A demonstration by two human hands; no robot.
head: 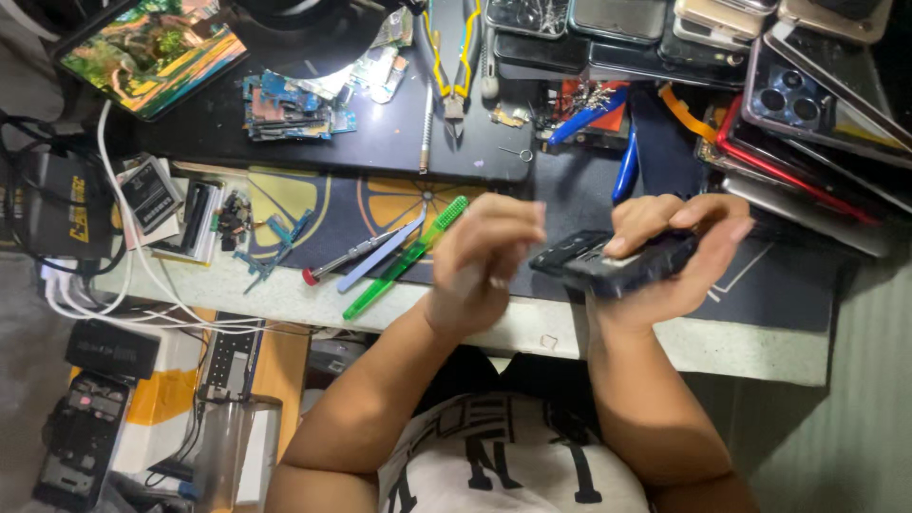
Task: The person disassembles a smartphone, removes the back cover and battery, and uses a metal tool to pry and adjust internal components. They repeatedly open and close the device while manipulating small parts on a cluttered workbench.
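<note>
**Above the Bench Edge, a Dark Phone Body Held for Close Work**

Over the near edge of the white bench [285,304], the right hand [665,256] clasped a dark phone body [617,261], fingers wrapped over its top and thumb under it, tilted and lifted clear of the dark work mat [788,294]. Just left of the phone, the left hand [480,266] was curled nearly closed around something slim and pale (whether a tool or a small part could not be told), its tip close to the phone's left end.

To do this step well, I judged the right hand needed a firm hold with the phone's open face turned up, while the left worked in small, light strokes rather than levering hard.

Room was tight. Behind the phone lay blue-handled pliers [622,171] and a stack of phones [807,104]; left of it, a green toothbrush [408,256], tweezers [380,261] and a red-tipped screwdriver [332,264] lay on the bench. Open space sat mostly toward the person, past the bench edge, where a dropped part could fall.
</note>
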